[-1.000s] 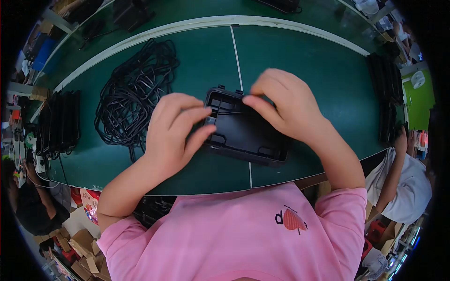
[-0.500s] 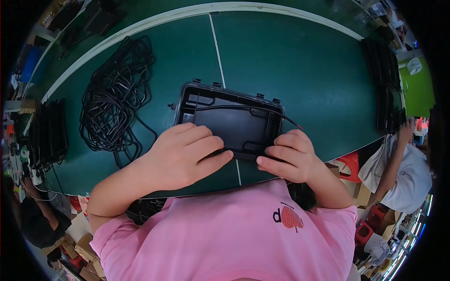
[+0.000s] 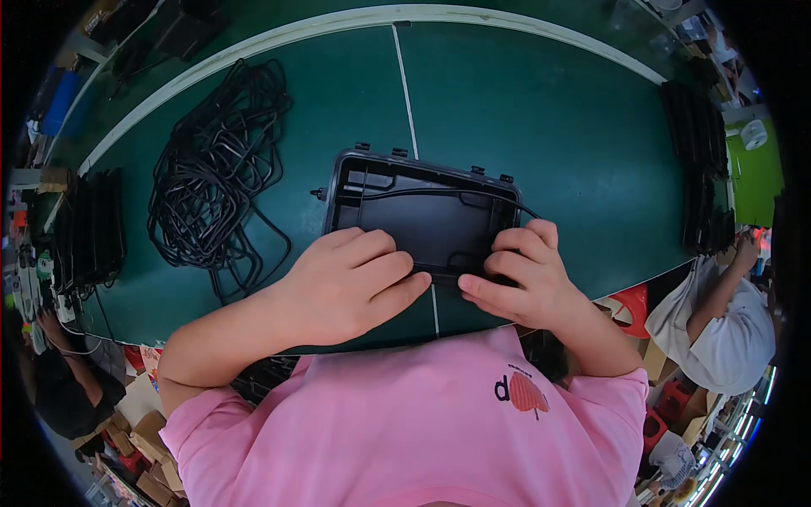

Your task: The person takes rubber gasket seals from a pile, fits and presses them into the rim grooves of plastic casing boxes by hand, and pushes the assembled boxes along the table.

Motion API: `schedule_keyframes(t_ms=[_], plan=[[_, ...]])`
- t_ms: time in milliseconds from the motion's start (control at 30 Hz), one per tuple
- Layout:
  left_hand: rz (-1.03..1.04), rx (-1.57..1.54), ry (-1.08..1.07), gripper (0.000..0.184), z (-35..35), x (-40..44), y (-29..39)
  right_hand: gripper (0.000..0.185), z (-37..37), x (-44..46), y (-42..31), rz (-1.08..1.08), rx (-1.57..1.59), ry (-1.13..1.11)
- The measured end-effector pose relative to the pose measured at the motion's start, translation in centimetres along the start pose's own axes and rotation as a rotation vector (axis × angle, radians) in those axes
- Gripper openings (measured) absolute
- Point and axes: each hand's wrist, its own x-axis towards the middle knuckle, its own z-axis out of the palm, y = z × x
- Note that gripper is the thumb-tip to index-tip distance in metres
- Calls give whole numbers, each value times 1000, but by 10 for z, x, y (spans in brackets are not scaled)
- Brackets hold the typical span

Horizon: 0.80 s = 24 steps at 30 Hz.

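A black plastic box (image 3: pixel 427 228) lies with its open side up on the green table in front of me. My left hand (image 3: pixel 355 283) has its fingers curled over the near left edge, and its thumb rests along the near wall. At the near right corner, my right hand (image 3: pixel 528 275) grips the box with bent fingers. A thin black cable (image 3: pixel 473 193) crosses the inside near the far wall and runs out past the right side, by my right fingers. A small black fitting (image 3: pixel 318 194) sticks out of the left wall. My hands hide part of the near edge.
A tangled heap of black cable (image 3: pixel 211 177) lies left of the box. Stacks of black parts stand at the left table edge (image 3: pixel 89 232) and right table edge (image 3: pixel 697 165). Another person in a white shirt (image 3: pixel 718 325) is on the right, and a person in black (image 3: pixel 72 384) on the left.
The box and both hands appear slightly farther right in view, as does the whole table. My right fingers have shifted a little up around the corner near the cable end.
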Motion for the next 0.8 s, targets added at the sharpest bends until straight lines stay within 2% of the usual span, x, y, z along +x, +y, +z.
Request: schedule_keyframes(t_ms=[67,133,400,467,800], plan=[[15,26,4,36,0,-1,0,41,0,3,-1,-58,-34,18],[14,18,2,34,1,-2,-2,38,-4,11,-10,43,-9,13],[-29,-8,53,28,3,-2,-3,33,15,16,-1,-34,63,54],[-163,-117,21,23,-3,5,4,34,17,17,0,-16,121,73],[-326,-226,-53,16,-5,16,7,36,18,17,3,-5,220,98]])
